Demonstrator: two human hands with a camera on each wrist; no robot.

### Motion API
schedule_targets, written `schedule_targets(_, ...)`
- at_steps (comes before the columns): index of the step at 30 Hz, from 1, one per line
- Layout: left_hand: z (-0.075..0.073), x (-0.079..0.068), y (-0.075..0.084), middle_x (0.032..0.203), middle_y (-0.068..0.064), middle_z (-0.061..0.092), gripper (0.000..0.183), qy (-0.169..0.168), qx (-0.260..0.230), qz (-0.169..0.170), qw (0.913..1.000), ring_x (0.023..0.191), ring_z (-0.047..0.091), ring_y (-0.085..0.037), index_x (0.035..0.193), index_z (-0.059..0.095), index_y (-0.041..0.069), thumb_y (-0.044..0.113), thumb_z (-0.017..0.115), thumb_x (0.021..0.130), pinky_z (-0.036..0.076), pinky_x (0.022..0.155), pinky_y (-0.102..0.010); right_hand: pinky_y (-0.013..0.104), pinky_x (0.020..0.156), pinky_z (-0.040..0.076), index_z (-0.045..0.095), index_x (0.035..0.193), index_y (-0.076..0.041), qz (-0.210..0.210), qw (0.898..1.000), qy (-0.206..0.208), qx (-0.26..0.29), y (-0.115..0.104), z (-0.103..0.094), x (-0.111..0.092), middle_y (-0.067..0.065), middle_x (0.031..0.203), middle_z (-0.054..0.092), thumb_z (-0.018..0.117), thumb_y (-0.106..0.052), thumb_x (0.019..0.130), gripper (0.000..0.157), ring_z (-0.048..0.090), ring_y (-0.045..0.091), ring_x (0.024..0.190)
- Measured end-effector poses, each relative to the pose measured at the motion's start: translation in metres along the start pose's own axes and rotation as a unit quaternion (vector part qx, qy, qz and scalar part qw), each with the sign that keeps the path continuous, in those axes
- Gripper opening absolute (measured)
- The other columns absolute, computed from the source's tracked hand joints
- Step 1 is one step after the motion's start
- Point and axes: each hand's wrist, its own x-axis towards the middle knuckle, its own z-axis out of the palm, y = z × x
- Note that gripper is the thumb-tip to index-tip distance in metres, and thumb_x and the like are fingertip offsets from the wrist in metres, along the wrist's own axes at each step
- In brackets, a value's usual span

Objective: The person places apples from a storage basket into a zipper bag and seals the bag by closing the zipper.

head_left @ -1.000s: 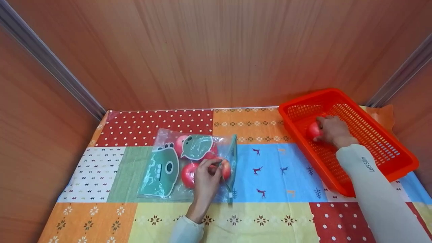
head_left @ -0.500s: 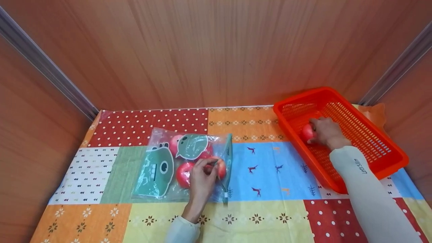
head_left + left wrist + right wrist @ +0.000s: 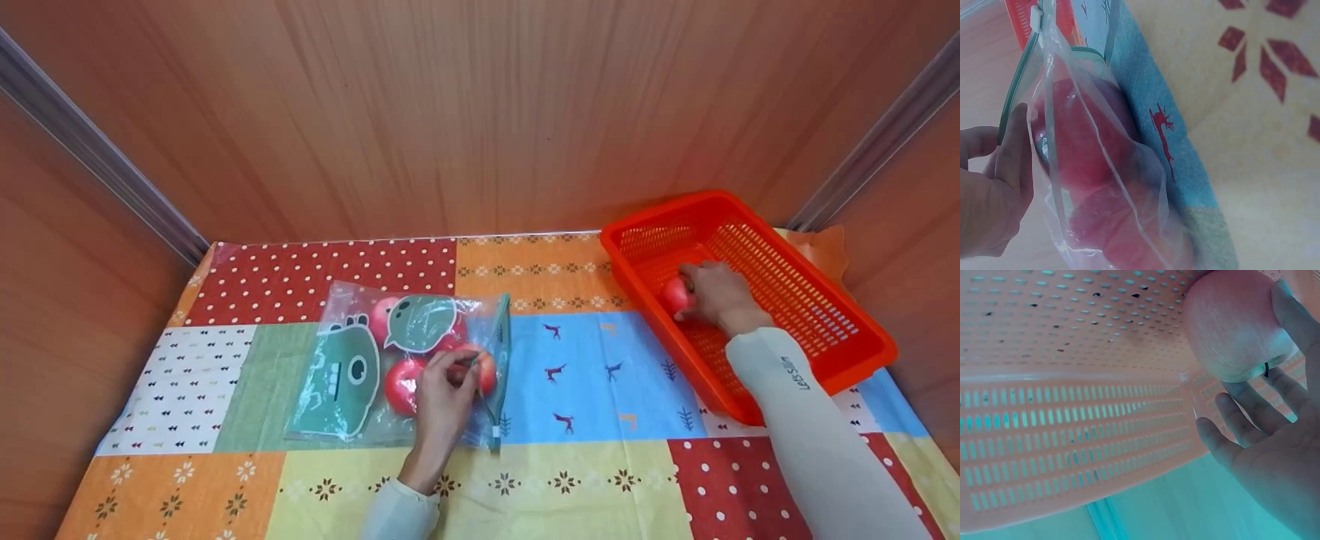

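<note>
A clear zip bag [image 3: 337, 382] with green cartoon prints lies on the table, several red apples [image 3: 403, 384] inside it. My left hand [image 3: 442, 390] pinches the green-edged lip of the bag between thumb and fingers. The left wrist view shows this lip [image 3: 1016, 84] lifted away from the apples [image 3: 1086, 132], with a white slider [image 3: 1036, 18] on it. Off to the right, my right hand [image 3: 720, 296] reaches into a red basket [image 3: 670, 337] and grips an apple [image 3: 676, 295]. In the right wrist view, thumb and fingers touch this apple [image 3: 1235, 323] around its stem end.
A patchwork-patterned cloth [image 3: 585, 480] covers the table. Wooden panels [image 3: 480, 112] rise at the back and both sides, close behind the basket. An orange piece [image 3: 821, 247] sticks out behind the basket's right side. Blue cloth lies between bag and basket.
The whole head view has shifted slightly, so everything appears a little further left. Both hands keep nearly the same places on the bag lip and the basket apple.
</note>
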Motion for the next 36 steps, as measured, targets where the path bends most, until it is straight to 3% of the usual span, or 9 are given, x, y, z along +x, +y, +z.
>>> schedule_targets(6, 0.000, 0.000, 0.000, 0.102, -0.004, 0.072, 0.023, -0.002, -0.001, 0.000, 1.0000, 0.081, 0.066, -0.016, 0.114, 0.080, 0.011, 0.001, 0.078, 0.094, 0.058, 0.072, -0.022, 0.072, 0.101, 0.046, 0.044, 0.157, 0.001, 0.002, 1.000, -0.005, -0.016, -0.005, 0.001, -0.005, 0.029, 0.129, 0.057, 0.086, -0.018, 0.086, 0.085, 0.047, 0.051, 0.114)
schedule_targets(14, -0.001, -0.002, 0.001, 0.102, -0.004, 0.072, 0.022, -0.004, 0.003, 0.005, 1.0000, 0.082, 0.066, -0.016, 0.113, 0.081, 0.012, 0.002, 0.079, 0.094, 0.058, 0.072, -0.023, 0.073, 0.099, 0.050, 0.052, 0.150, 0.000, -0.003, 0.993, 0.010, -0.117, -0.014, 0.006, -0.008, 0.029, 0.125, 0.063, 0.090, -0.018, 0.081, 0.081, 0.057, 0.049, 0.108)
schedule_targets(23, -0.001, -0.002, 0.000, 0.104, -0.004, 0.073, 0.023, -0.002, 0.011, 0.007, 0.9999, 0.083, 0.067, -0.016, 0.114, 0.080, 0.012, 0.002, 0.079, 0.093, 0.059, 0.075, -0.024, 0.072, 0.106, 0.045, 0.055, 0.147, 0.000, -0.032, 0.994, 0.019, -0.106, -0.017, 0.008, -0.018, 0.029, 0.129, 0.064, 0.088, -0.015, 0.082, 0.074, 0.056, 0.050, 0.113)
schedule_targets(36, -0.005, -0.002, 0.003, 0.104, -0.006, 0.073, 0.025, 0.005, 0.002, 0.009, 0.9999, 0.081, 0.067, -0.017, 0.113, 0.080, 0.007, -0.006, 0.076, 0.092, 0.059, 0.070, -0.024, 0.064, 0.089, 0.055, 0.064, 0.133, -0.002, -0.043, 0.991, 0.008, -0.124, -0.021, 0.004, -0.026, 0.021, 0.108, 0.069, 0.090, -0.014, 0.079, 0.061, 0.061, 0.042, 0.097)
